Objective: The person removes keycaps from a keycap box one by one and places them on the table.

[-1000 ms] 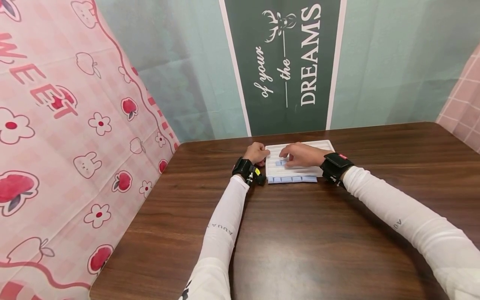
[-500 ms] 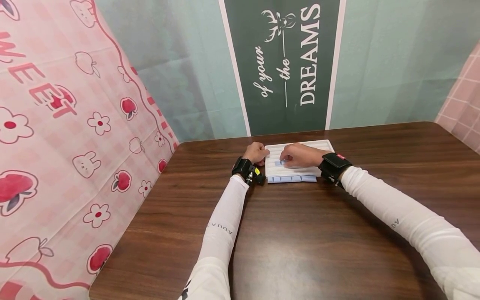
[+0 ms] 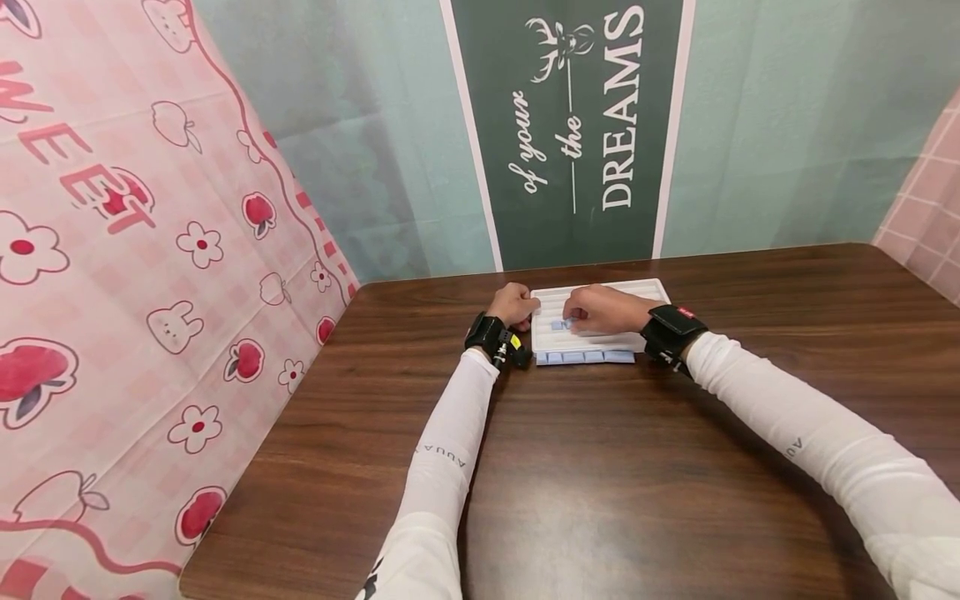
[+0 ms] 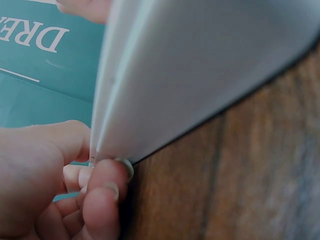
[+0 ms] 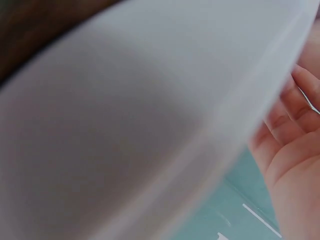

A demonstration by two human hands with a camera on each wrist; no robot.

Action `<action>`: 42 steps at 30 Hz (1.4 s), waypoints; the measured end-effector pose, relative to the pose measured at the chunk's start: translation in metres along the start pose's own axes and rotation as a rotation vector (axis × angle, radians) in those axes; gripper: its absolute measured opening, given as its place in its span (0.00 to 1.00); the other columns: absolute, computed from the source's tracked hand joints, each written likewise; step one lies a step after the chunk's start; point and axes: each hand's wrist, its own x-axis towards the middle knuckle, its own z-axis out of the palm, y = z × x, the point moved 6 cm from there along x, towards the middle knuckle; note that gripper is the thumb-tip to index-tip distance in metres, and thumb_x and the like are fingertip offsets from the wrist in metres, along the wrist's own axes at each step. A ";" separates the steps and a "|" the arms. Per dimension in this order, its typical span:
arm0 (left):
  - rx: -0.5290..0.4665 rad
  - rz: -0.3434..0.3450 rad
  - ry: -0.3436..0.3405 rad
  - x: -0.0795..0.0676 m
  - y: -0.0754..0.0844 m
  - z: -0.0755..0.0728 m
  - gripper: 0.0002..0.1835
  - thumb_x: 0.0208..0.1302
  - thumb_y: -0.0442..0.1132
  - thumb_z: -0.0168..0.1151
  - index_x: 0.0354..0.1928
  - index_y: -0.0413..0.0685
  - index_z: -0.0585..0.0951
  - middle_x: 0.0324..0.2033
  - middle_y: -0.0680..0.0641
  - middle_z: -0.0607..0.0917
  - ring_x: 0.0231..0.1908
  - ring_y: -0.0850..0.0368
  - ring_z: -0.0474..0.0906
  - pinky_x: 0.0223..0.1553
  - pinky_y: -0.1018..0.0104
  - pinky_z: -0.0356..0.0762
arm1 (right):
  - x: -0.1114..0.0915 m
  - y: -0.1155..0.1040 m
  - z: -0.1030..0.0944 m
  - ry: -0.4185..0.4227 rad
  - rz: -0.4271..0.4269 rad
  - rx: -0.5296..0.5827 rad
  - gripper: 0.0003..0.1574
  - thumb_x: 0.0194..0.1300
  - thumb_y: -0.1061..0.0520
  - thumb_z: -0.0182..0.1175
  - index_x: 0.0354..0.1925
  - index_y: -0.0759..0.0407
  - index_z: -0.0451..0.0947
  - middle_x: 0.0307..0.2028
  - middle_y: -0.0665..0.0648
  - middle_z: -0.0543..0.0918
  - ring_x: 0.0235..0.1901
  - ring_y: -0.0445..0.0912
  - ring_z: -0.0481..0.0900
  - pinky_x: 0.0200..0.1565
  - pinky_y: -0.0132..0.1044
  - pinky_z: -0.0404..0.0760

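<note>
A white ridged tray [image 3: 618, 342] is tilted up at the far side of the table. My left hand [image 3: 514, 306] grips its left edge; in the left wrist view the thumb and fingers [image 4: 102, 207] pinch its corner. Over the tray, my right hand [image 3: 603, 309] has its thumb and fingertips drawn together at a small blue square piece [image 3: 558, 325] sitting in one row, and it seems to pinch a blue piece there, mostly hidden by the fingers. The right wrist view shows the tray's blurred white side [image 5: 125, 110] with the palm [image 5: 300, 165] beyond it.
A row of several light blue square pieces [image 3: 585, 357] lies along the tray's near edge. The brown wood table [image 3: 600, 475] reaches back to a green printed curtain [image 3: 577, 242]. A pink fruit-print curtain [image 3: 247, 317] hangs along the left side.
My right thumb and fingers, apart a second ago, have come together over the blue pieces on the tray. The left hand stays on the tray's edge.
</note>
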 end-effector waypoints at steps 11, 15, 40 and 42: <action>-0.002 0.009 0.000 -0.002 0.001 0.001 0.14 0.55 0.42 0.54 0.16 0.49 0.67 0.13 0.50 0.74 0.12 0.60 0.73 0.14 0.72 0.73 | -0.006 0.009 -0.007 0.036 0.001 -0.015 0.13 0.55 0.60 0.57 0.41 0.59 0.77 0.36 0.54 0.78 0.37 0.42 0.75 0.40 0.39 0.76; -0.018 0.011 0.010 -0.002 0.000 0.001 0.14 0.55 0.42 0.54 0.15 0.49 0.67 0.12 0.50 0.74 0.12 0.60 0.73 0.14 0.71 0.73 | -0.008 0.014 -0.008 0.032 0.013 -0.019 0.12 0.55 0.60 0.57 0.41 0.58 0.78 0.35 0.53 0.77 0.35 0.42 0.74 0.39 0.37 0.75; -0.016 0.000 -0.008 -0.002 0.000 -0.001 0.13 0.56 0.42 0.53 0.16 0.48 0.68 0.13 0.50 0.74 0.13 0.59 0.74 0.14 0.71 0.73 | -0.021 0.024 -0.028 0.135 0.104 0.033 0.13 0.54 0.60 0.59 0.41 0.59 0.77 0.36 0.53 0.79 0.36 0.42 0.76 0.40 0.38 0.78; -0.012 0.001 -0.008 -0.002 0.000 -0.001 0.13 0.55 0.42 0.53 0.16 0.48 0.68 0.13 0.50 0.75 0.12 0.59 0.74 0.14 0.72 0.73 | -0.023 0.027 -0.029 0.143 0.121 0.043 0.14 0.54 0.59 0.59 0.41 0.58 0.77 0.36 0.52 0.79 0.35 0.41 0.76 0.40 0.37 0.77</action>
